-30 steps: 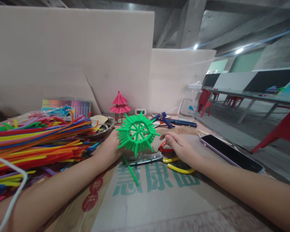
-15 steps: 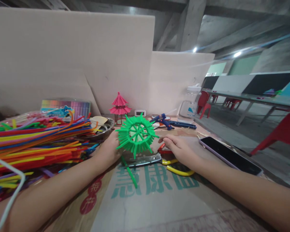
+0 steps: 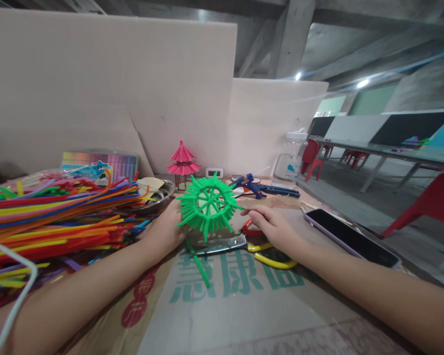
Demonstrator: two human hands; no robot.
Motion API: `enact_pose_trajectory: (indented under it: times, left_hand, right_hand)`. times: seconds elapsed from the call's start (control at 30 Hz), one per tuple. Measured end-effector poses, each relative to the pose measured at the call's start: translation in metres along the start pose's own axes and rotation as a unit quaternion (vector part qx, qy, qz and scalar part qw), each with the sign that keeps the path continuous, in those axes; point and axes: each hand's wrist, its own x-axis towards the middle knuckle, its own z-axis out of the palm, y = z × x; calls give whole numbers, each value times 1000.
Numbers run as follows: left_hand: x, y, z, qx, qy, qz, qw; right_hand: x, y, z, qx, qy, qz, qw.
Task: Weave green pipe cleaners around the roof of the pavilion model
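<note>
My left hand [image 3: 165,228] is closed on the back of a green pipe-cleaner wheel [image 3: 207,206] with spiky ends, holding it upright above the cardboard. My right hand [image 3: 276,227] is at the wheel's right edge, thumb and forefinger pinched on one green tip. A loose green pipe cleaner [image 3: 197,261] lies on the cardboard below the wheel. Yellow-handled pliers [image 3: 244,244] lie under my right hand.
A big heap of coloured pipe cleaners [image 3: 55,217] fills the left. Behind stand a marker box [image 3: 99,165], a metal dish [image 3: 159,195], a pink paper pagoda [image 3: 183,162], a blue glue gun [image 3: 261,186] and a plastic jar [image 3: 290,160]. A phone [image 3: 351,236] lies at the right.
My right hand has moved a little left and up, from beside the wheel to pinching a tip on its right edge. The wheel has barely shifted.
</note>
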Motion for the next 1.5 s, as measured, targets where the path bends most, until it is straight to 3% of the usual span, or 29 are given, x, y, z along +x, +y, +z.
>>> enact_pose_trajectory:
  times: [0.17,0.53,0.63,0.77,1.5]
  left_hand:
    - [-4,-4,3,-1,2,-24,1000]
    - [-1,0,0,27,2,3,1000]
    - [-3,-2,2,25,21,0,999]
    - [-3,-2,3,20,0,-12,1000]
    - [-7,-9,8,20,8,-14,1000]
  right_hand:
    - [0,-1,0,5,-1,9,1000]
    - [0,0,1,3,-9,18,1000]
    - [0,-1,0,5,-6,19,1000]
    - [0,0,0,7,0,15,1000]
    - [1,3,2,10,9,5,1000]
